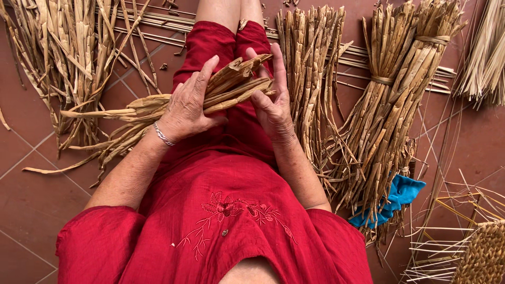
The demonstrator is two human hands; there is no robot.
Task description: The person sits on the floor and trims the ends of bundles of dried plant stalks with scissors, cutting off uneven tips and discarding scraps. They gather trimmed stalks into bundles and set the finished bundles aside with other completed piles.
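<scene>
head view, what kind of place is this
Likely a home weaving workspace on a tiled floor: tied bundles of dried stalks, a half-woven mat, and both hands gripping a stalk bunch.

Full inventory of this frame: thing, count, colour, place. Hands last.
held stalk bundle: one, tan, across the lap, tail trailing to the left
loose stalk pile: one, tan, floor upper left
untied stalks: one bunch, tan, floor right of the knees
tied sheaves: two, tan, bound with straw bands, floor right
thin straw bunch: one, pale, top right edge
blue cloth: one, under the sheaves
woven piece: one, tan, bottom right corner
tiled floor: red-brown
red dress: one, worn
bracelet: one, silver, left wrist
left hand: grips the bundle
right hand: cups its ends
</scene>
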